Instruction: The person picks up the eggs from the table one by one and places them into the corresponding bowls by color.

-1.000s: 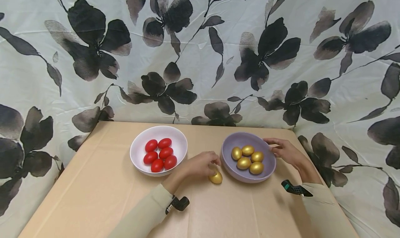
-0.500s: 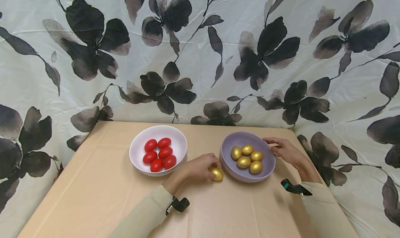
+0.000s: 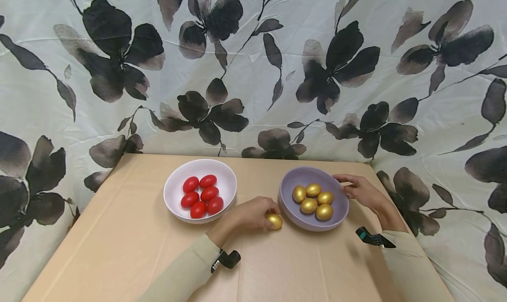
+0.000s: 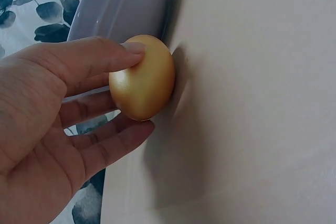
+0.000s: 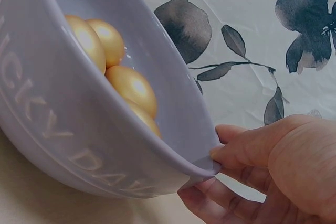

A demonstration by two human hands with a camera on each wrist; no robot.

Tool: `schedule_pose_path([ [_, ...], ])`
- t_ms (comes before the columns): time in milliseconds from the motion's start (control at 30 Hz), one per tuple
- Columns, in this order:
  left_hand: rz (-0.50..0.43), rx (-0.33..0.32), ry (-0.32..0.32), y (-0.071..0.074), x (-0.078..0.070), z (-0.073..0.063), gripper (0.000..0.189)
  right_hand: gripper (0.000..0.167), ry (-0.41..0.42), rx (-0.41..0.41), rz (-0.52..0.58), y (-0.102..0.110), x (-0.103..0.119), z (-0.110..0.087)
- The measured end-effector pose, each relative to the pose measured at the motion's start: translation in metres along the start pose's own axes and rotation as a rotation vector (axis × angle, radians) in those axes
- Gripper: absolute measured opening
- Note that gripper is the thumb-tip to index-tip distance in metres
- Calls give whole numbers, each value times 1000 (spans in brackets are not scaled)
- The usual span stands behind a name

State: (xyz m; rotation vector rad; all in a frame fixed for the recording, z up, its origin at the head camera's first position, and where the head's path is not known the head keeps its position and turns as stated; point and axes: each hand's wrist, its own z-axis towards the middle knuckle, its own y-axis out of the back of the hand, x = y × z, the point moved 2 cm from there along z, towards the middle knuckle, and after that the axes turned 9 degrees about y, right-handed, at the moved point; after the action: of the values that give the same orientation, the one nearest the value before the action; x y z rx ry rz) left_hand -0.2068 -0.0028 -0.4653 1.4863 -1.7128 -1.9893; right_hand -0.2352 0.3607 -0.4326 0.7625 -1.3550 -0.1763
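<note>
My left hand [image 3: 256, 212] pinches a gold egg [image 4: 144, 80] between thumb and fingers, close over the table and just left of the purple bowl [image 3: 294, 219]. In the left wrist view the thumb lies across the egg's upper side, with fingers behind and below it. My right hand [image 3: 366, 195] holds the bowl's right rim, thumb at the lip and fingers under it in the right wrist view. Inside that bowl lie several gold eggs [image 3: 309, 206]. Raised lettering runs along its outer wall.
A white bowl [image 3: 177, 178] with several red eggs [image 3: 199, 195] stands to the left, behind my left forearm. The tan table [image 3: 130, 244] ends at a floral cloth [image 3: 269, 86] hanging behind it. A small black device sits on each wrist.
My left fingers have closed round the gold egg, which has shifted slightly up and to the right. My right hand stays at the purple bowl's rim.
</note>
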Motion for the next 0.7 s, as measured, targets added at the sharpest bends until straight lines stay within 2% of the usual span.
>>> schedule_pose_path([
  [300, 21, 8, -23, 3, 0, -1, 21, 49, 1, -7, 14, -2, 0, -2],
  [700, 0, -25, -10, 19, -5, -9, 21, 49, -12, -14, 3, -4, 2, -4],
])
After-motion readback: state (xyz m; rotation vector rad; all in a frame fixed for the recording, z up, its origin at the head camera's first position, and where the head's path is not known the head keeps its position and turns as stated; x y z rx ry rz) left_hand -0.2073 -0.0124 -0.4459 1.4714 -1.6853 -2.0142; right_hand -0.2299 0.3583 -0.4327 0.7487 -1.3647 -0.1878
